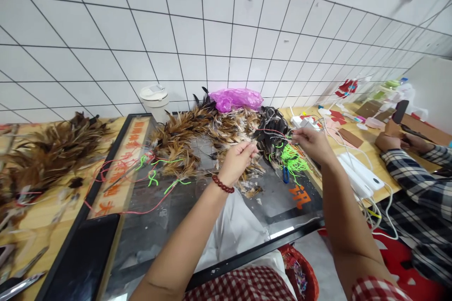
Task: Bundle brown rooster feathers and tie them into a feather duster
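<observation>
My left hand (240,159), with a beaded bracelet (223,184) on its wrist, is closed in a pinch above the brown feathers (231,128); what lies between its fingertips is too small to make out. To its right, my right hand (310,143) is pinched at the end of a thin red string (271,130) that stretches left over the dark feathers (270,124). Below that hand lies a tangle of bright green string (294,160). A long brown feather strip (187,123) curves across the glass-topped board (197,216). Pink string (148,210) with green knotted pieces loops at the left.
Another feather bundle (52,150) lies far left, near scissors (26,268) and a black phone (83,258). A white cup (155,101) and purple plastic bag (236,99) stand by the gridded wall. At right are a white power strip (360,174) and a person's plaid sleeve (409,174).
</observation>
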Action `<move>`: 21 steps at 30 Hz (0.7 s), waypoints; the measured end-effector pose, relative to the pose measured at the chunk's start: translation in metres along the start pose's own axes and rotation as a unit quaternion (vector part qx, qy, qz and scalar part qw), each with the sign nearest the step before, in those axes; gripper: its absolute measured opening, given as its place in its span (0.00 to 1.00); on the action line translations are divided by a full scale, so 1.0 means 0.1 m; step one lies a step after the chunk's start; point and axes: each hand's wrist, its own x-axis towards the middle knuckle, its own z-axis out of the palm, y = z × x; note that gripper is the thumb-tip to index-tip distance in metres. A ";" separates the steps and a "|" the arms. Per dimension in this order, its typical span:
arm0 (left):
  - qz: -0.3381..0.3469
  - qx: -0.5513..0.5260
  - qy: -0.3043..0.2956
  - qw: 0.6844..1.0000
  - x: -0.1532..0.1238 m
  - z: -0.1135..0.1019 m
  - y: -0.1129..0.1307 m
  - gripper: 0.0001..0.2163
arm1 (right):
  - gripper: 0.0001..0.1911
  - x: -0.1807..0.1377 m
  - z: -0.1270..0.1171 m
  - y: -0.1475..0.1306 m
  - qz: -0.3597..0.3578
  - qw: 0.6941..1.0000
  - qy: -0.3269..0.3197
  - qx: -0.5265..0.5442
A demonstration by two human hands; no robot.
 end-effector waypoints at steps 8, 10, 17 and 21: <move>-0.064 -0.083 -0.022 0.994 0.01 -0.10 0.06 0.15 | 0.08 -0.07 0.48 -0.67 -0.170 0.969 -0.174 0.045; -0.083 -0.066 -0.037 0.994 0.01 -0.12 0.07 0.15 | 0.09 -0.05 0.60 -0.72 -0.176 0.964 -0.170 0.100; -0.109 -0.099 -0.049 0.988 0.03 -0.17 0.06 0.17 | 0.19 -0.12 0.93 -0.64 -0.080 0.885 -0.229 0.397; -0.142 -0.090 -0.084 0.982 0.01 -0.13 0.05 0.16 | 0.11 -0.20 1.03 -0.56 -0.011 0.850 -0.178 0.496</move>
